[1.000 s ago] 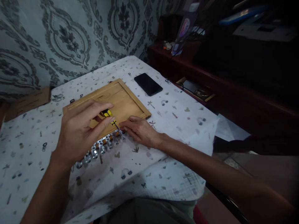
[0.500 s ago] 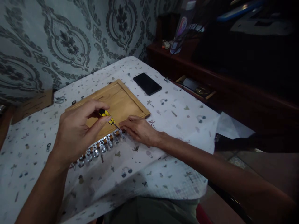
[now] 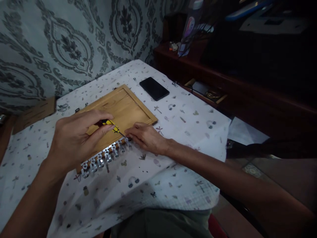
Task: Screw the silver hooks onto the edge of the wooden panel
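My left hand [image 3: 76, 138] pinches the yellow and black handle of a small screwdriver [image 3: 112, 127] between thumb and fingers. The screwdriver's thin shaft slants down to the right, its tip at the right end of a metal strip with several hooks [image 3: 107, 154]. That strip runs along the near edge of a wooden panel [image 3: 131, 109], which lies flat with a raised border. Beside the screwdriver's tip, my right hand [image 3: 146, 135] has its fingers drawn together at the strip's end. What those fingertips hold, if anything, is hidden.
A black phone [image 3: 154, 88] lies beyond the panel on the patterned tablecloth [image 3: 190, 129]. A piece of cardboard [image 3: 36, 114] rests at the far left by the wall. To the right, a clear bottle [image 3: 189, 29] stands on a dark desk [image 3: 183, 61] with a small drawer [image 3: 205, 91] pulled out.
My left hand has shifted slightly left and the screwdriver's handle tilts a little lower, its tip still at the strip's end. My right hand stays in place. The whole view has moved slightly.
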### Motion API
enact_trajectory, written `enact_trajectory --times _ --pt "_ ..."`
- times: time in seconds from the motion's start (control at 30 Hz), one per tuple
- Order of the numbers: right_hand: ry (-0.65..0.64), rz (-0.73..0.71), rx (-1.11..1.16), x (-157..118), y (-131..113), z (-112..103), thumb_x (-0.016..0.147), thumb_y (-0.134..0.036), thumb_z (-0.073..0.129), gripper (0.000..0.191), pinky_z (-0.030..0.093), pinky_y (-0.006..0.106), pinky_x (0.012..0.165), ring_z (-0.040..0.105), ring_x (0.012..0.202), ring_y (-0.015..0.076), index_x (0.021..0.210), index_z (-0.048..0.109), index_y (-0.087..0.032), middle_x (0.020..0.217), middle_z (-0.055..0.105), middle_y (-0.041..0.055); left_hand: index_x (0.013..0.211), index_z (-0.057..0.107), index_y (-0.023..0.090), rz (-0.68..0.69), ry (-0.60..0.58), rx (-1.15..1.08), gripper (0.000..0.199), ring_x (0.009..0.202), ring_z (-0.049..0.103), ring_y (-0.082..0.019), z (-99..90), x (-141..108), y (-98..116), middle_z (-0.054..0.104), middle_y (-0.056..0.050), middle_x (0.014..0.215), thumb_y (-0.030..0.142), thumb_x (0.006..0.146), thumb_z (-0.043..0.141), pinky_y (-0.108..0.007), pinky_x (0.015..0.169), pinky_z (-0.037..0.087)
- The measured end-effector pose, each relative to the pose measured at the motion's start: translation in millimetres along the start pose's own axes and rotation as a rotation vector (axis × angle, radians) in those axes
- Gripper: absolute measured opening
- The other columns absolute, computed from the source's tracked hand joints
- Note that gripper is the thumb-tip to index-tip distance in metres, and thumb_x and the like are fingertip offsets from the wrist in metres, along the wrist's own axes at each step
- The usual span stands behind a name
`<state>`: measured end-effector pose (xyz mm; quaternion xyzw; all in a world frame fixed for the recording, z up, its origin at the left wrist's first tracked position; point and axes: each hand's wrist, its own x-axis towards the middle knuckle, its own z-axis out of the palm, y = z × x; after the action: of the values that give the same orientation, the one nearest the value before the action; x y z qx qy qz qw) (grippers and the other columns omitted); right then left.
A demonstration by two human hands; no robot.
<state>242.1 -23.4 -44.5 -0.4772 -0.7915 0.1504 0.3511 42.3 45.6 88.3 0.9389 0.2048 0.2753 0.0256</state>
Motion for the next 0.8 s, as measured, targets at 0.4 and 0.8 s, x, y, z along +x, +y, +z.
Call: enact_trajectory --times 0.4,0.8 --pt "-0.01 0.006 0.0 0 -1 0 0.107 -0.026 0.035 0.037 0.044 0.032 0.079 0.054 0.086 0.0212 0.113 0.067 -0.008 0.09 0.062 0.0115 0.104 0.073 0.028 -0.113 0.018 -0.056 0.014 0.087 0.073 -0.018 6.9 -2 12 0.078 0.002 0.102 0.032 0.094 0.064 -0.031 0.085 0.06" --pt "0.007 -0.001 -0.023 -1 1 1 0.107 -0.027 0.035 0.037 0.044 0.032 0.079 0.053 0.086 0.0209 0.112 0.068 -0.01 0.089 0.061 0.0101 0.102 0.075 0.029 -0.124 -0.057 -0.133 0.014 0.076 0.072 -0.014 -7.2 0 1 0.078 0.004 0.097 0.03 0.091 0.067 -0.023 0.071 0.058"
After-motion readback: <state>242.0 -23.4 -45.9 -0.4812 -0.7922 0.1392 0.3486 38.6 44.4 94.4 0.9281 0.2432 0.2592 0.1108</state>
